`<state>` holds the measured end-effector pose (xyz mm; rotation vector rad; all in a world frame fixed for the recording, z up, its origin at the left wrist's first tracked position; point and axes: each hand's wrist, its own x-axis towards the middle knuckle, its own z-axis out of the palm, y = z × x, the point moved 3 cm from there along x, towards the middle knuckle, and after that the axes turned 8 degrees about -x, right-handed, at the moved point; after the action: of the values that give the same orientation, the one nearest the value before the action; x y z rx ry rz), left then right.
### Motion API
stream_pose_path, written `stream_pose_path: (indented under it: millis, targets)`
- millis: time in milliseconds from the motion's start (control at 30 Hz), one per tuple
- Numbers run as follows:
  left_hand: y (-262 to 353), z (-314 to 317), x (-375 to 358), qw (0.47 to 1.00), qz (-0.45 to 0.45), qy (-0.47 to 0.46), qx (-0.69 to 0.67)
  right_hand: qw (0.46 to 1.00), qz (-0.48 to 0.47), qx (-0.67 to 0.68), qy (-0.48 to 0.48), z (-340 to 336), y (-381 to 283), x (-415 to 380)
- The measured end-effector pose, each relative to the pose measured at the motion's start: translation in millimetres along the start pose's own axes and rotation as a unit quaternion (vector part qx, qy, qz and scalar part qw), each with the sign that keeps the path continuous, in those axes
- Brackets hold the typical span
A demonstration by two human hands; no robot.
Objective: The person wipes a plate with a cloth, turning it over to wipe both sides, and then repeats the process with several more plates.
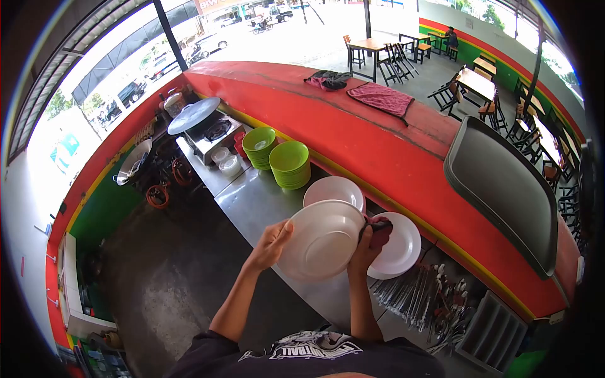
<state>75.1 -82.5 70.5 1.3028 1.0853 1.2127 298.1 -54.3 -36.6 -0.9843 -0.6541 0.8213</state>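
A white plate (318,246) is held up, tilted, above the metal counter (249,201). My left hand (270,244) grips its left edge, thumb on the rim. My right hand (363,252) is closed at its right edge, with a dark red and black cloth (379,231) bunched in the fingers against the rim. Behind the held plate is another white plate (334,188), partly covered by it. To the right of my right hand stands a stack of white plates (398,246).
Green bowls (290,164) stand in stacks along the counter, near a gas stove (214,133). Loose cutlery (419,296) lies at the right beside a grey cutlery tray (491,334). Dark serving trays (504,189) and a pink cloth (380,99) rest on the red ledge (283,94).
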Motion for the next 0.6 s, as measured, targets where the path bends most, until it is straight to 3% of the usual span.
stream_pose_path:
  millis: [133, 167, 200, 300, 400, 500, 600]
  targets:
    - [-2, -17, 11, 0.996, -0.069, 0.055, 0.016, 0.996, -0.007, -0.079, -0.045, 19, -9, -4]
    - [-8, -22, 12, 0.995, -0.084, 0.046, 0.014, 0.994, -0.014, -0.09, -0.057, 26, -15, -3]
    - [-10, -27, 15, 0.995, -0.096, 0.035, 0.011, 0.994, -0.072, -0.086, -0.003, 42, -48, -11]
    - [-17, -28, 33, 0.993, -0.108, -0.004, 0.038, 0.989, -0.038, -0.091, -0.107, 41, -28, -9]
    - [-3, -11, 42, 0.985, -0.121, -0.074, 0.102, 0.969, -0.094, -0.176, -0.145, 36, -9, -9]
    - [17, 2, 49, 0.979, -0.085, -0.136, 0.128, 0.9, -0.285, -0.308, -0.122, 53, -51, -19]
    - [18, -11, 63, 0.979, -0.068, -0.145, 0.123, 0.97, -0.154, -0.155, -0.109, 58, -36, -18]
